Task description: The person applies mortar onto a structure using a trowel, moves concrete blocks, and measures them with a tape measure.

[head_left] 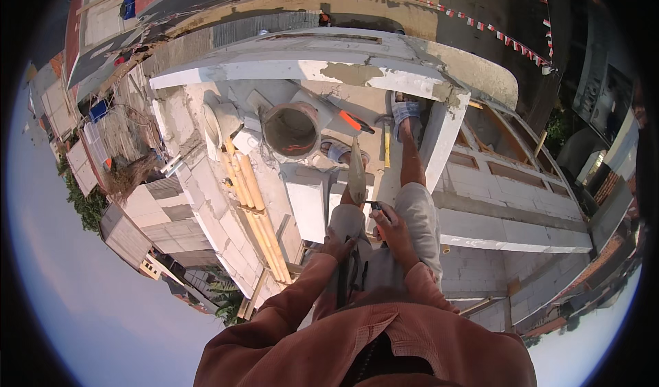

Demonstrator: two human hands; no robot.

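Note:
My right hand point(390, 229) is closed on the handle of a trowel point(356, 169), whose long mortar-coated blade points forward between my legs. My left hand point(336, 248) is low at my left thigh, fingers curled by something dark that I cannot make out. Ahead stands a bucket point(288, 129) with grey mortar stains inside. An orange-and-black hand tool point(351, 119) lies behind it, and a hammer with a yellow handle point(386, 146) lies by my sandalled right foot. Pale blocks point(307, 208) are below the bucket.
A rendered block wall edge point(274, 69) runs across ahead, another point(446, 129) along the right. Bamboo poles point(254, 215) lie along the left. Beyond are an unfinished block structure point(501, 195) at lower level, rooftops point(137, 229) and a string of flags point(480, 24).

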